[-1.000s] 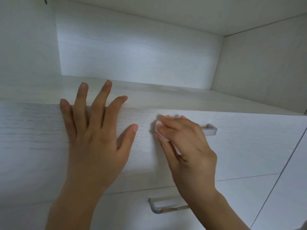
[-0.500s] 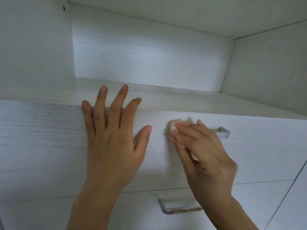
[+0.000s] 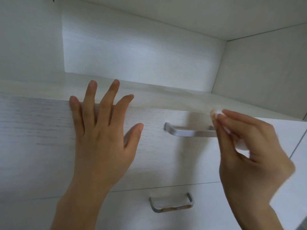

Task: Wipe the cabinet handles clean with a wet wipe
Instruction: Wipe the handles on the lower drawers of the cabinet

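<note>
A silver bar handle runs across the upper white drawer front. My left hand lies flat on that front, fingers spread, its fingertips over the top edge. My right hand is at the handle's right end, pinching a folded white wet wipe between thumb and fingers, and it hides that end. A second, shorter silver handle sits on the drawer front below, with brownish marks along its lower bar.
Above the drawers an open white shelf niche recedes to a back wall, with side walls left and right. A vertical seam at the right separates this unit from another white panel.
My right hand slid the wipe from the handle's left end to its right end, uncovering most of the bar. My left hand stays pressed on the drawer front; the view shifted.
</note>
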